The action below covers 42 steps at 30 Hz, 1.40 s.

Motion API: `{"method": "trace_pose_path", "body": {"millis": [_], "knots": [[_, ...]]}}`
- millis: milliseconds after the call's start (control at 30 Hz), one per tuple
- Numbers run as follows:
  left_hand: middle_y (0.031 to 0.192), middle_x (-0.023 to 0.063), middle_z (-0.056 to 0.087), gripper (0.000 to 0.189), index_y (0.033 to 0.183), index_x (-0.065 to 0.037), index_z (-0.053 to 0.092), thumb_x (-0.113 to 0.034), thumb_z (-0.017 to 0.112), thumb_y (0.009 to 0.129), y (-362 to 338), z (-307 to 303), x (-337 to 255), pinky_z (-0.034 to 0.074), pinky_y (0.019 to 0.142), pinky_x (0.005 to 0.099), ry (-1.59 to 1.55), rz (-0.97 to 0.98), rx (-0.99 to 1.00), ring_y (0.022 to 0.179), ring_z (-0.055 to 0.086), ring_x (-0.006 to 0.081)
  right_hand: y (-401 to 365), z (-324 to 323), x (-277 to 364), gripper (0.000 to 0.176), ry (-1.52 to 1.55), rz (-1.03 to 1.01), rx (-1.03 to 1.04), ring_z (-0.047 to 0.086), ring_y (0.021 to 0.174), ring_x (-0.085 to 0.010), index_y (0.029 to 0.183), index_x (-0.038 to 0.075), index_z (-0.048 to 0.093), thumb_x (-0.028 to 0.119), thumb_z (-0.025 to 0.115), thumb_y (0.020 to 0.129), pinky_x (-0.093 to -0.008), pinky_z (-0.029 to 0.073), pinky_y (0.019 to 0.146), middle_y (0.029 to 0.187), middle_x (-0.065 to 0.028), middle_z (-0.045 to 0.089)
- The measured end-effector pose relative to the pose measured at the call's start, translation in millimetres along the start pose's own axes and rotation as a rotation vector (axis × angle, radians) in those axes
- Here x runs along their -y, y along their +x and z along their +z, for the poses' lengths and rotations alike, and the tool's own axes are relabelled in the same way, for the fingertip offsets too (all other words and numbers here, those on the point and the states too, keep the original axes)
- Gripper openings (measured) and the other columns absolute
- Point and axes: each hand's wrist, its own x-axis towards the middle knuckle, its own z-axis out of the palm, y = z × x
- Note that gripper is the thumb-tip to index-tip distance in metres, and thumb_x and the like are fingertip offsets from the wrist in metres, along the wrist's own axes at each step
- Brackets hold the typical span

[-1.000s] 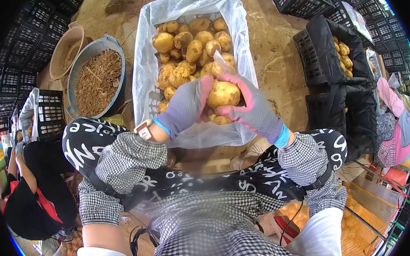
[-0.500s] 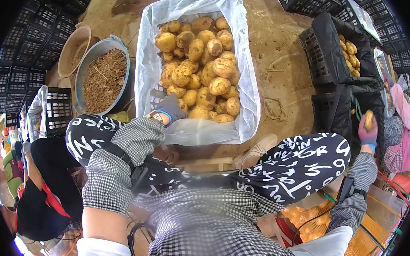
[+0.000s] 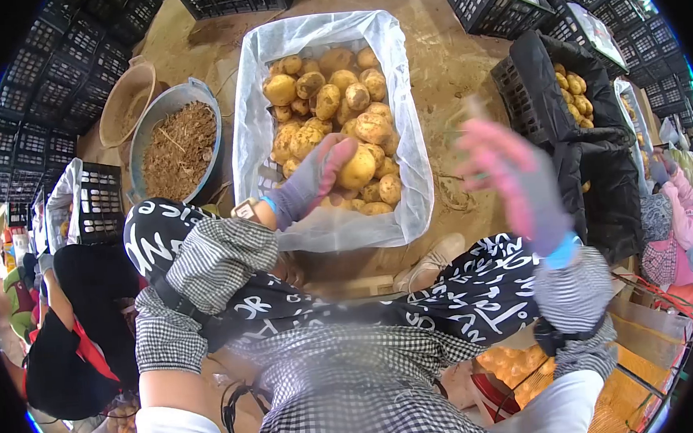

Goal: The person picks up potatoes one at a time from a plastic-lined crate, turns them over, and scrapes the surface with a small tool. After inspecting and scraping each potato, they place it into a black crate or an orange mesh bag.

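My left hand (image 3: 314,180), in a pink and grey glove, grips a potato (image 3: 356,168) above the near part of a crate lined with thin white cloth (image 3: 418,172). Many potatoes (image 3: 328,102), some with dirt on them, fill that crate. To the right of the crate, my right hand (image 3: 515,176) is raised, blurred by motion, with its fingers apart and no potato seen in it. Beyond it at the right stands a black-lined crate (image 3: 525,86) with potatoes, and nearer to me a second black-lined crate (image 3: 611,192) with a potato partly visible.
A blue-grey basin (image 3: 138,154) of brown debris and a tan basin (image 3: 110,120) stand at the left. Stacked black crates (image 3: 19,117) line the left side, with more at the top and right. People sit at the far left (image 3: 68,337) and far right (image 3: 684,227).
My left hand has risen from the crate's near left corner with a potato. My right hand has come back from the near black-lined crate toward the middle, and its potato is gone.
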Motion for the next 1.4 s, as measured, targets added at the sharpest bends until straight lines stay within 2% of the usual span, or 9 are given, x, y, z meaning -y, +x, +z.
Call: {"method": "trace_pose_path", "body": {"millis": [167, 300, 367, 433, 533, 800, 900, 1300, 1400], "knots": [[0.093, 0.0065, 0.059, 0.05, 0.115, -0.007, 0.051, -0.053, 0.036, 0.102, 4.1, 13.0, 9.9, 0.048, 0.053, 0.0227, 0.239, 0.491, -0.058, 0.074, 0.057, 0.0085, 22.3, 107.2, -59.8, 0.064, 0.171, 0.13, 0.105, 0.06, 0.082, -0.0097, 0.139, 0.0, 0.045, 0.026, 0.074, 0.088, -0.0235, 0.051, 0.073, 0.109, -0.0069, 0.06], [0.091, 0.0079, 0.06, 0.047, 0.12, -0.006, 0.051, -0.049, 0.042, 0.102, -1.7, 1.2, 18.3, 0.05, 0.061, 0.024, 0.051, 0.264, -0.094, 0.078, 0.059, 0.0094, 25.9, 115.7, -62.2, 0.068, 0.167, 0.136, 0.087, 0.057, 0.09, -0.0094, 0.139, 0.001, 0.045, 0.022, 0.078, 0.083, -0.024, 0.049, 0.079, 0.114, -0.0053, 0.056], [0.092, 0.0086, 0.061, 0.051, 0.127, -0.006, 0.048, -0.048, 0.049, 0.1, 7.7, 3.0, 20.0, 0.051, 0.065, 0.0247, 0.104, 0.478, -0.175, 0.078, 0.06, 0.0104, 31.6, 111.2, -62.6, 0.07, -0.12, -0.06, 0.035, 0.058, 0.099, -0.0135, 0.138, 0.001, 0.046, 0.02, 0.08, 0.08, -0.0272, 0.049, 0.083, 0.118, -0.0075, 0.057], [0.095, 0.0089, 0.062, 0.059, 0.134, -0.006, 0.044, -0.049, 0.057, 0.096, 3.5, 0.7, 19.0, 0.051, 0.067, 0.0254, 0.111, 0.315, -0.044, 0.08, 0.061, 0.0111, 42.0, 102.6, -62.2, 0.074, -0.601, -0.412, -0.031, 0.057, 0.109, -0.0184, 0.138, 0.001, 0.046, 0.017, 0.082, 0.075, -0.0312, 0.048, 0.089, 0.121, -0.0102, 0.057], [0.109, 0.0105, 0.06, 0.078, 0.143, -0.005, 0.036, -0.052, 0.065, 0.089, -3.0, 1.5, 11.1, 0.052, 0.072, 0.0254, 0.181, 0.367, -0.037, 0.086, 0.061, 0.012, 53.1, 96.5, -64.5, 0.078, -0.557, -0.509, 0.034, 0.054, 0.119, -0.0241, 0.139, 0.002, 0.047, 0.015, 0.083, 0.071, -0.0354, 0.045, 0.097, 0.128, -0.0138, 0.055], [0.123, 0.0068, 0.055, 0.063, 0.139, -0.001, 0.045, -0.05, 0.046, 0.1, 2.5, 1.0, 10.4, 0.044, 0.096, 0.0268, 0.082, 0.574, -0.059, 0.11, 0.054, 0.012, 60.0, 96.2, -87.1, 0.08, -0.139, -0.226, 0.098, 0.051, 0.123, -0.024, 0.141, 0.002, 0.044, 0.017, 0.083, 0.073, -0.0334, 0.042, 0.102, 0.13, -0.0134, 0.052], [0.123, 0.0066, 0.056, 0.059, 0.138, 0.0, 0.047, -0.047, 0.044, 0.102, 5.4, -2.9, 6.8, 0.042, 0.098, 0.0267, -0.229, 0.323, -0.005, 0.112, 0.051, 0.0115, 58.7, 94.5, -83.4, 0.081, -0.134, -0.245, 0.125, 0.051, 0.123, -0.0245, 0.142, 0.003, 0.043, 0.021, 0.083, 0.074, -0.0338, 0.04, 0.105, 0.133, -0.0135, 0.051], [0.124, 0.0146, 0.059, 0.037, 0.133, 0.001, 0.051, -0.019, 0.05, 0.102, 7.5, -8.4, 15.0, 0.042, 0.101, 0.0335, 0.357, 0.602, -0.16, 0.116, 0.055, 0.0221, 59.2, 82.3, -73.2, 0.064, -0.303, -0.337, 0.226, 0.039, 0.138, -0.025, 0.142, 0.004, 0.046, 0.021, 0.073, 0.086, -0.0357, 0.036, 0.111, 0.15, -0.0149, 0.04], [0.131, 0.0148, 0.057, 0.037, 0.133, 0.0, 0.051, -0.019, 0.051, 0.102, 7.5, -8.6, 19.5, 0.039, 0.105, 0.0338, 0.319, 0.571, -0.158, 0.124, 0.052, 0.0224, 54.6, 90.9, -81.6, 0.054, 0.325, -0.143, 0.244, 0.036, 0.14, -0.0234, 0.143, 0.004, 0.045, 0.022, 0.063, 0.096, -0.0333, 0.036, 0.111, 0.15, -0.0125, 0.04]]}}
